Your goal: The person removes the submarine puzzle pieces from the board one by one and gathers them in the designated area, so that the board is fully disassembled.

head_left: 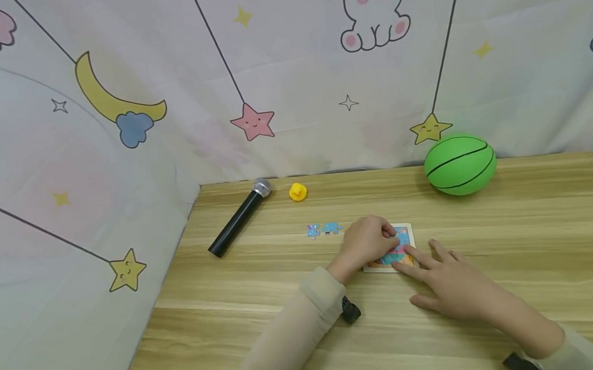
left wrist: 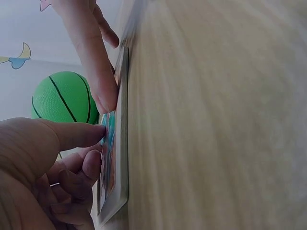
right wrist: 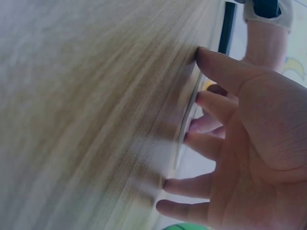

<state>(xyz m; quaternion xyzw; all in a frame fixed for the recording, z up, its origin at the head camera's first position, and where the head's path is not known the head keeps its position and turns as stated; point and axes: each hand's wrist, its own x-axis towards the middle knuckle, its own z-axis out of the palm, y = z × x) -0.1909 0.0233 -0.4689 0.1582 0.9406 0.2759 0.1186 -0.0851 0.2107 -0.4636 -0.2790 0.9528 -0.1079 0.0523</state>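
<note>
A small framed jigsaw puzzle (head_left: pixel 404 233) with a colourful picture lies flat on the wooden table. Over its left and middle part bends my left hand (head_left: pixel 365 240), thumb and forefinger pinching at a puzzle piece on its surface; the piece is mostly hidden by the fingers. The left wrist view shows this thumb (left wrist: pixel 84 134) right at the picture, the other fingers curled. My right hand (head_left: pixel 455 283) is spread out, two fingertips resting on the puzzle's lower right part and the thumb on the table in front. Two loose blue puzzle pieces (head_left: pixel 331 228) lie left of the puzzle.
A black microphone (head_left: pixel 235 224) with a silver head lies at the left of the table. Near the back edge sit a yellow rubber duck (head_left: pixel 298 192) and, to the right, a green ball (head_left: pixel 460 165). A patterned cloth (head_left: pixel 300 73) hangs behind the table.
</note>
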